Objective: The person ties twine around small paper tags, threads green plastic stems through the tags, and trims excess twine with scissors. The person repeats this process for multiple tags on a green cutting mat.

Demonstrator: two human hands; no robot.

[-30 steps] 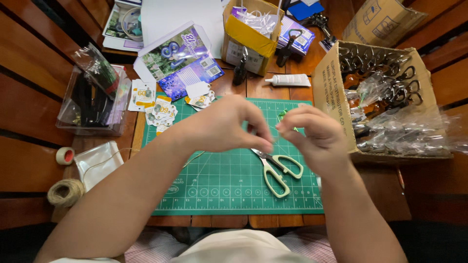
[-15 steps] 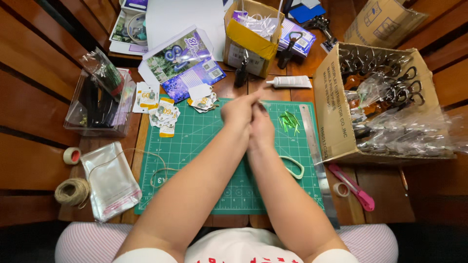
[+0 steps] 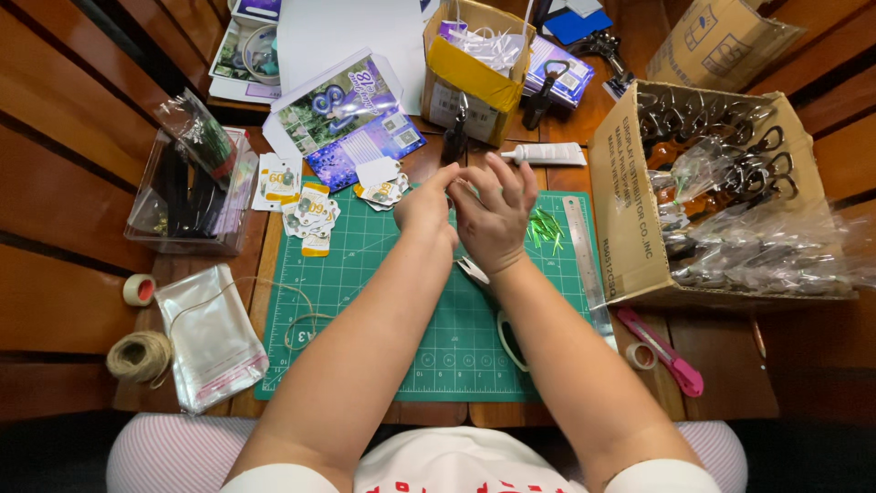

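My two hands meet over the far middle of the green cutting mat (image 3: 383,301). My left hand (image 3: 424,208) has its thumb and forefinger pinched together on something too small to make out. My right hand (image 3: 497,219) touches those fingertips, with its other fingers fanned upward; whether it holds anything is hidden. A small white paper piece (image 3: 473,269) shows just under my right wrist. Green-handled scissors (image 3: 506,340) lie on the mat, partly under my right forearm. A thin string (image 3: 294,321) loops across the mat's left side.
Small printed tags (image 3: 310,215) and green slivers (image 3: 546,224) lie on the mat, beside a steel ruler (image 3: 584,256). A cardboard box of metal clips and bags (image 3: 721,183) stands right; a yellow box (image 3: 470,73) and glue tube (image 3: 546,155) behind. Twine spool (image 3: 139,356), clear bags (image 3: 210,333), tape (image 3: 139,289), pink knife (image 3: 662,351).
Both hands have stayed joined and moved away from me to the mat's far edge. The view has tilted down, so the scissors now sit under my right forearm.
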